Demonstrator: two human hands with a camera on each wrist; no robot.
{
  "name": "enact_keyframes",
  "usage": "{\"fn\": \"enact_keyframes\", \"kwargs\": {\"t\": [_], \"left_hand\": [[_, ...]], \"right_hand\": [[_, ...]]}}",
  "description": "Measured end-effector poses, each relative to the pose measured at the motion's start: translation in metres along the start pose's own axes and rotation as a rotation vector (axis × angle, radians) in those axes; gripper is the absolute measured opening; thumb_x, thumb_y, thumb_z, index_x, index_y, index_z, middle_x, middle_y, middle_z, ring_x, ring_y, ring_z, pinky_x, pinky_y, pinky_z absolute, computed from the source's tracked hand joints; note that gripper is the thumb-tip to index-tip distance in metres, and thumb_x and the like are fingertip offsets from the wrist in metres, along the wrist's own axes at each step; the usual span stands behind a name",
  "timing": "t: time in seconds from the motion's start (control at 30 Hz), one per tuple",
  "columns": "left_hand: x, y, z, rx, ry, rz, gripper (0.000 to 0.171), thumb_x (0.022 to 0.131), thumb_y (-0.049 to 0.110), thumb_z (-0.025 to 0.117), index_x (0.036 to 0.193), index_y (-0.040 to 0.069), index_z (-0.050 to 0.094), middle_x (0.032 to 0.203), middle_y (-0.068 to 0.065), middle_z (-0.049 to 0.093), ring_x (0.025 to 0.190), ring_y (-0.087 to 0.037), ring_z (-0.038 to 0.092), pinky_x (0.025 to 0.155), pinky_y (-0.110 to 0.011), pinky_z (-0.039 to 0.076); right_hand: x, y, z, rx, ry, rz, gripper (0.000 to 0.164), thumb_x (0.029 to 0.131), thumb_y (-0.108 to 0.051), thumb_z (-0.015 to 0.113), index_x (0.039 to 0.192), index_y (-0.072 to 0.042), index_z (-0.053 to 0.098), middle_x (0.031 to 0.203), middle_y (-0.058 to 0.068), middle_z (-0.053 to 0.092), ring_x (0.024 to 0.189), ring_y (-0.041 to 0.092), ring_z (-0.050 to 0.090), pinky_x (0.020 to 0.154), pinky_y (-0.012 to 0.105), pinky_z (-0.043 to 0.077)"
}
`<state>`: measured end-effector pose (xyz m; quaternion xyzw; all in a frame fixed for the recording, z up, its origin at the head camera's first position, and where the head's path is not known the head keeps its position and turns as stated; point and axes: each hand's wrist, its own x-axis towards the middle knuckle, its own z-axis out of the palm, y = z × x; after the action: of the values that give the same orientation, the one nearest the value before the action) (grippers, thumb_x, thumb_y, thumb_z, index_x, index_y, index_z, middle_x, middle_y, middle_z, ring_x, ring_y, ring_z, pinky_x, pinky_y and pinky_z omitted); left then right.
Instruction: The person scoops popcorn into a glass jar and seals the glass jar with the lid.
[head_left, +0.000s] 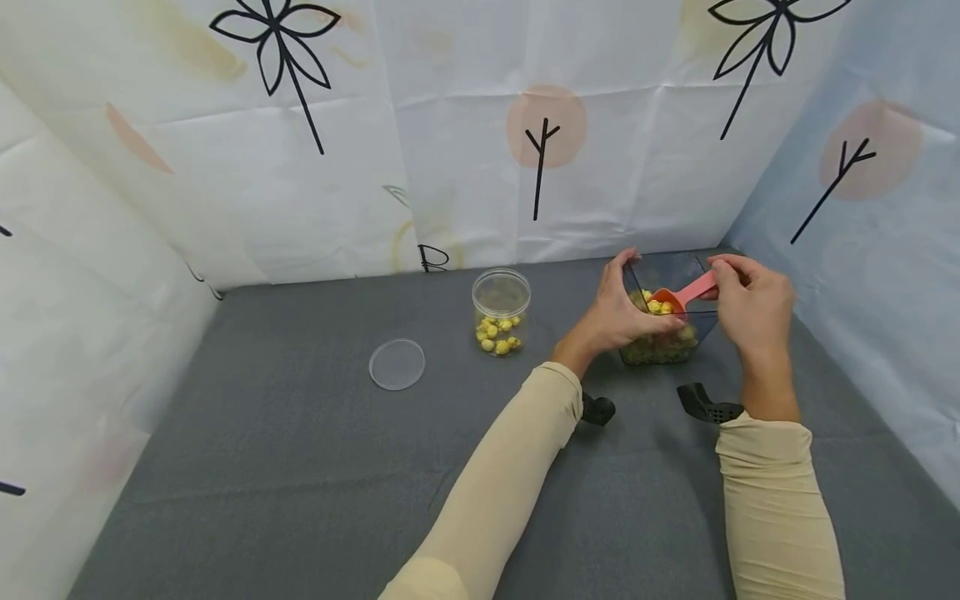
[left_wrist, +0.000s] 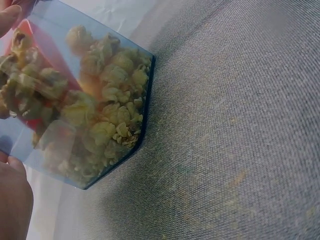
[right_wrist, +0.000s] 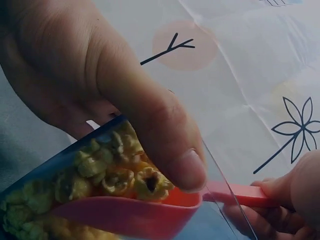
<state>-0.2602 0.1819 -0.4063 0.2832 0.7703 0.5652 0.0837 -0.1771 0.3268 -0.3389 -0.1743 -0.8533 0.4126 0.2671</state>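
My left hand (head_left: pixel 617 310) grips a clear square container (head_left: pixel 703 325) of yellow popcorn, its thumb across the near side and fingers at the far side. In my right hand (head_left: pixel 753 308) the handle of a pink scoop (head_left: pixel 697 287) is pinched between thumb and fingers. The bowl of the scoop (right_wrist: pixel 135 215) lies inside the container, with popcorn (right_wrist: pixel 117 180) in it and around it. Through the transparent wall, the left wrist view shows popcorn (left_wrist: pixel 107 115) filling the lower part, and the container's base appears tilted on the cloth.
Left of the container stands a clear round jar (head_left: pixel 502 293), open at the top, with some popcorn (head_left: pixel 497 333) inside. A clear round lid (head_left: pixel 397 364) lies flat beside it on the grey cloth (head_left: pixel 300 467). Printed white sheets (head_left: pixel 465 167) hang behind and at both sides.
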Motion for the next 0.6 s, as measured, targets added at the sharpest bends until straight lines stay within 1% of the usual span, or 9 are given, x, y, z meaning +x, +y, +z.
{"fn": "enact_keyframes", "kwargs": {"t": [0.07,0.17,0.27,0.37,0.53,0.6], "left_hand": [[0.0000,0.0003,-0.0002,-0.001,0.000,-0.003,0.114,0.076,0.037,0.090,0.161,0.027,0.016,0.159,0.006,0.031,0.140,-0.011,0.040,0.116,-0.032,0.042],[-0.0001,0.0002,-0.0005,0.003,-0.004,-0.005,0.115,0.075,0.037,0.090,0.162,0.028,0.015,0.159,0.007,0.030,0.141,-0.013,0.040,0.115,-0.032,0.043],[0.0003,0.0000,-0.0008,0.002,0.001,-0.001,0.115,0.075,0.037,0.090,0.162,0.029,0.015,0.159,0.007,0.030,0.141,-0.013,0.040,0.115,-0.032,0.042],[0.0007,-0.0001,-0.0011,0.004,0.003,0.006,0.115,0.076,0.037,0.090,0.162,0.028,0.014,0.159,0.006,0.031,0.142,-0.013,0.039,0.116,-0.032,0.042],[0.0004,-0.0001,-0.0007,-0.004,-0.003,0.001,0.114,0.076,0.037,0.090,0.161,0.031,0.014,0.159,0.006,0.031,0.146,-0.018,0.038,0.115,-0.034,0.042],[0.0004,-0.0001,-0.0006,-0.006,-0.001,0.002,0.114,0.076,0.037,0.090,0.161,0.031,0.015,0.159,0.006,0.031,0.146,-0.019,0.038,0.115,-0.034,0.043]], "right_hand": [[0.0001,-0.0001,-0.0005,-0.005,-0.008,0.010,0.040,0.107,-0.031,0.051,0.127,-0.003,0.071,0.071,-0.034,0.051,0.061,-0.017,0.055,0.056,0.011,0.041],[0.0012,-0.0001,-0.0010,-0.025,-0.047,0.012,0.041,0.107,-0.031,0.051,0.130,-0.003,0.070,0.073,-0.034,0.051,0.063,-0.017,0.056,0.056,0.012,0.042],[0.0019,-0.0002,-0.0017,-0.015,-0.070,0.026,0.042,0.108,-0.033,0.050,0.132,-0.005,0.069,0.072,-0.035,0.052,0.064,-0.016,0.056,0.055,0.014,0.041],[0.0016,-0.0006,-0.0008,0.013,-0.037,0.046,0.041,0.108,-0.034,0.049,0.131,-0.006,0.070,0.072,-0.035,0.052,0.064,-0.014,0.057,0.055,0.013,0.042],[0.0012,-0.0009,0.0031,0.026,0.024,0.085,0.042,0.107,-0.035,0.050,0.130,-0.007,0.070,0.078,-0.029,0.053,0.066,-0.013,0.056,0.059,0.009,0.044],[0.0025,-0.0001,0.0038,0.054,0.042,0.114,0.042,0.107,-0.035,0.050,0.131,-0.006,0.070,0.081,-0.027,0.053,0.066,-0.012,0.057,0.061,0.008,0.046]]}}
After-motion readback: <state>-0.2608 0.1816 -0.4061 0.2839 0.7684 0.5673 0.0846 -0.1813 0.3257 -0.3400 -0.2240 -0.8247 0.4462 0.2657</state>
